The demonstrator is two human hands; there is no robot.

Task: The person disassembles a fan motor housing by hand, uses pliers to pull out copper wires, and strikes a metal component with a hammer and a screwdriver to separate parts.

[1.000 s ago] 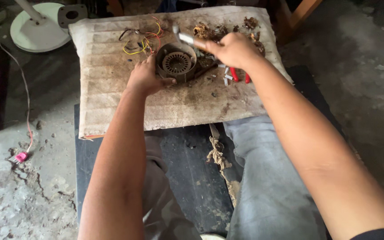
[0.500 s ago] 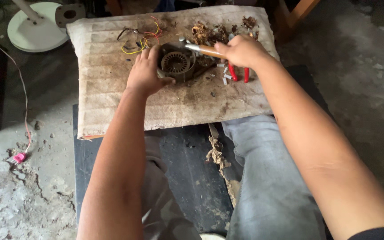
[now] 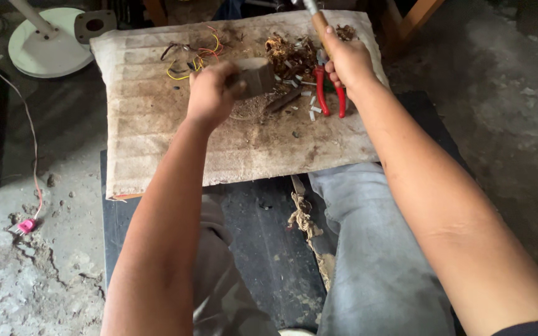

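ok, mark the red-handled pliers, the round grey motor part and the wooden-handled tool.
red-handled pliers (image 3: 322,93), head view, on the left red handle.
round grey motor part (image 3: 258,76), head view, on its side wall beside the left hand's fingers.
wooden-handled tool (image 3: 320,26), head view, on the handle above the right hand.

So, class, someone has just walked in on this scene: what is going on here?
A person sits at a dirty board laid across the lap. The left hand grips a round motor part, lifted on its side above the board. The right hand holds a wooden-handled tool raised. Red pliers, loose wires and scraps lie on the board.
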